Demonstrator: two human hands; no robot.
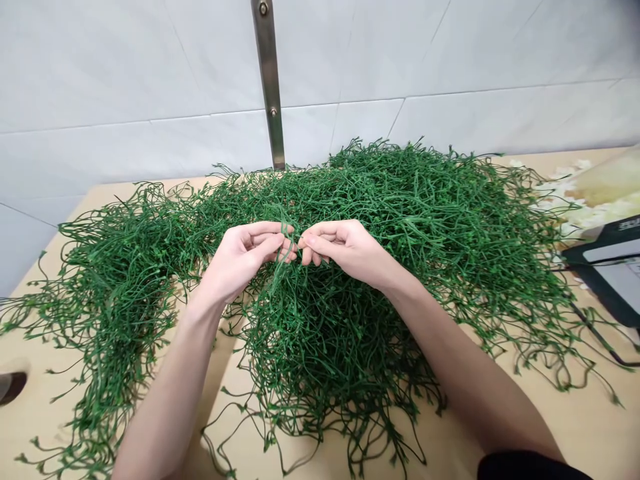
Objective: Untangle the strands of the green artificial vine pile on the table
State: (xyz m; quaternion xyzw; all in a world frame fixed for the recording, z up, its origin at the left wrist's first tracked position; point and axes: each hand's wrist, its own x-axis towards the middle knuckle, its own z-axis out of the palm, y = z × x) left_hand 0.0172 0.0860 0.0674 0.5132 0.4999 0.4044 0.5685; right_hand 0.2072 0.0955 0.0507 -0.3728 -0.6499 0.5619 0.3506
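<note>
Above a big tangled heap of thin green plastic stems (340, 347), my two hands meet near the middle of the view. My left hand (257, 250) pinches a few green stems (284, 257) between thumb and fingers, and their ends hang down toward the heap. Close beside it, my right hand (340, 247) is closed, thumb against the fingertips, at the edge of the same stems. What lies between the right fingertips is too small to make out. Small forked tips show on many loose stems around the heap.
The heap spreads over a light wooden table (225, 400) against a white tiled wall (150, 67). A metal bar (270, 87) stands upright at the back. White flowers (585, 207) and a black-and-white object (610, 260) lie at the right. A dark rounded item (13, 387) sits at the left edge.
</note>
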